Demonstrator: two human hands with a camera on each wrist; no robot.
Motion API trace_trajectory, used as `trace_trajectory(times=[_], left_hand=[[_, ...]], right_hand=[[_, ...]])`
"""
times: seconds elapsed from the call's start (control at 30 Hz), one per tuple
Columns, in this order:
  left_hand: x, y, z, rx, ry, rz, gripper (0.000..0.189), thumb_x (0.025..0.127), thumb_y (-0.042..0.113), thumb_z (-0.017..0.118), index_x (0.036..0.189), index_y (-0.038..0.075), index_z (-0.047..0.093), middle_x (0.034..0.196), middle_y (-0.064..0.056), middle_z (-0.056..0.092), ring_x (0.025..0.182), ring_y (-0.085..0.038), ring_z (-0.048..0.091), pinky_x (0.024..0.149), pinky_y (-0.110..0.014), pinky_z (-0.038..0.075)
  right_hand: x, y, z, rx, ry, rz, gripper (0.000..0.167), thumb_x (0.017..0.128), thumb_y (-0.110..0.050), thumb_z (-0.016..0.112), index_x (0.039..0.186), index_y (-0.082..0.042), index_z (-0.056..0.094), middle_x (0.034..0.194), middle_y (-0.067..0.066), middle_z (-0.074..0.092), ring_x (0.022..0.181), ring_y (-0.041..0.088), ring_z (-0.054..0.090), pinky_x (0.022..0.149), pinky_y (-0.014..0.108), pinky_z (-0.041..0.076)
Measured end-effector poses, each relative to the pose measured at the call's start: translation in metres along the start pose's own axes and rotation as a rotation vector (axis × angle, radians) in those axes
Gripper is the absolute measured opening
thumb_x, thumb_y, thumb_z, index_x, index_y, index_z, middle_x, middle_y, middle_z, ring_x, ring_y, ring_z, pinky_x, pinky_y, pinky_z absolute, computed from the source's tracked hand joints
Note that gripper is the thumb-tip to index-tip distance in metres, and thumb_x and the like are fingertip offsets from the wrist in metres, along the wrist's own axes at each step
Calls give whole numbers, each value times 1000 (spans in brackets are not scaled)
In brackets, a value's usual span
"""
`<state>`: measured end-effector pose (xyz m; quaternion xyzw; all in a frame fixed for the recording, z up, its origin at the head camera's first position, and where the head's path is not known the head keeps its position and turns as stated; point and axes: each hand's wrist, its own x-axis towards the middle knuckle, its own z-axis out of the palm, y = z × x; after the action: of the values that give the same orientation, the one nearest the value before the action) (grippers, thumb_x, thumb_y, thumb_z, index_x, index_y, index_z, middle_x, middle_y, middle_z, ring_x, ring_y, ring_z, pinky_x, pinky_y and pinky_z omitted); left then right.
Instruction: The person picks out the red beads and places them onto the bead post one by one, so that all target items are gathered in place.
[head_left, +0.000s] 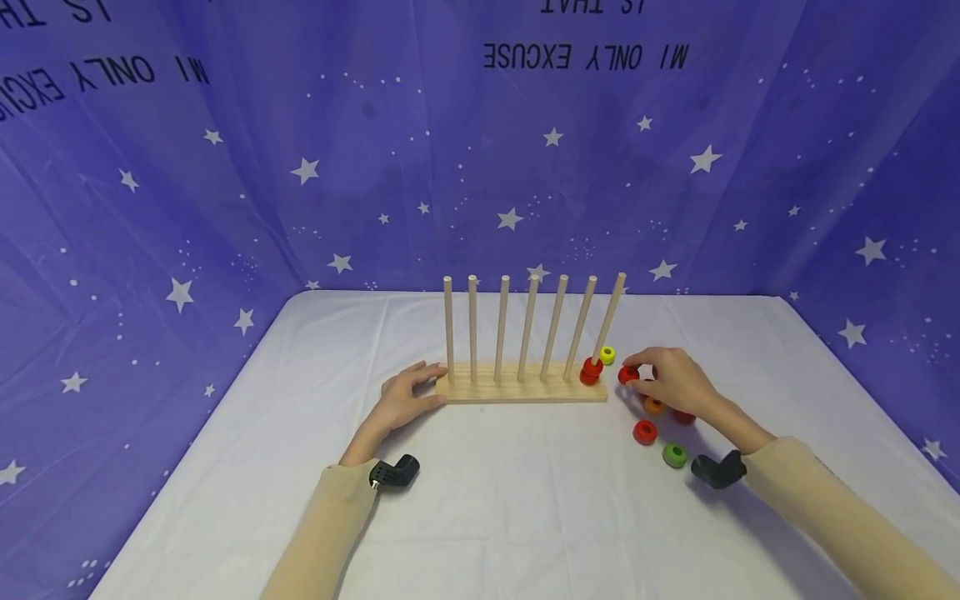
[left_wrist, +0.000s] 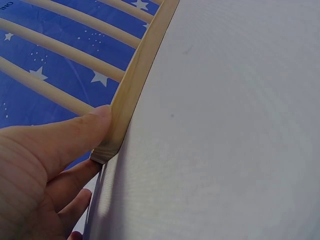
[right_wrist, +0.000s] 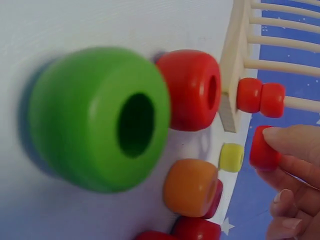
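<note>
A wooden pegboard [head_left: 517, 388] with several upright pegs stands on the white table. Two red beads [head_left: 591, 372] are stacked on its rightmost peg. My left hand [head_left: 403, 398] grips the board's left end, with the thumb on the base near the first peg, as the left wrist view shows. To the right of the board, my right hand [head_left: 677, 380] pinches another red bead [right_wrist: 264, 148] between thumb and fingers, off the table. Below and around that hand lie a green bead [right_wrist: 100, 120], a red bead [right_wrist: 190, 90], an orange bead [right_wrist: 190, 188] and a yellow bead [right_wrist: 232, 157].
More red beads [right_wrist: 196, 229] lie partly hidden beside the orange one. The white tablecloth [head_left: 517, 492] stretches in front of the board. Behind it hangs a purple curtain [head_left: 450, 167] with white stars. Both wrists carry black cameras [head_left: 718, 470].
</note>
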<state>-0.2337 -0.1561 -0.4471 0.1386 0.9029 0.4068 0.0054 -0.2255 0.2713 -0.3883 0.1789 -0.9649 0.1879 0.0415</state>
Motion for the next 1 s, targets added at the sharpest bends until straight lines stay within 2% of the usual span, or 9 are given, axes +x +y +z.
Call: trace_trajectory(times=[0.37,0.83,1.0], left_hand=[[1,2,-1,5,-4,-1,48,80,22,72,125,12,60,140,-12,52,139,-37,35,107,-62,17],[0,2,-1,4,-8,3,48,80,22,72,126,12,59,140,-12,51,139,-37,35,107,-62,17],[0,2,-1,1,-9,-1,49,80,22,72,126,12,59,140,-12,52,139,-36,34,107,-61,17]], right_hand=[[5,-7,-12,-27,176,-82,26,76,-13,75,100,-5,71,88,10,71,57,9,38,49,19,30],[7,-21,-31,-39,333,-158,26,74,-10,76,99,-3,72,83,10,70,54,3,32,48,19,28],[9,-24,-36,-44,354,-171,26,74,-9,76,99,-3,71,82,10,69,53,4,33,47,18,29]])
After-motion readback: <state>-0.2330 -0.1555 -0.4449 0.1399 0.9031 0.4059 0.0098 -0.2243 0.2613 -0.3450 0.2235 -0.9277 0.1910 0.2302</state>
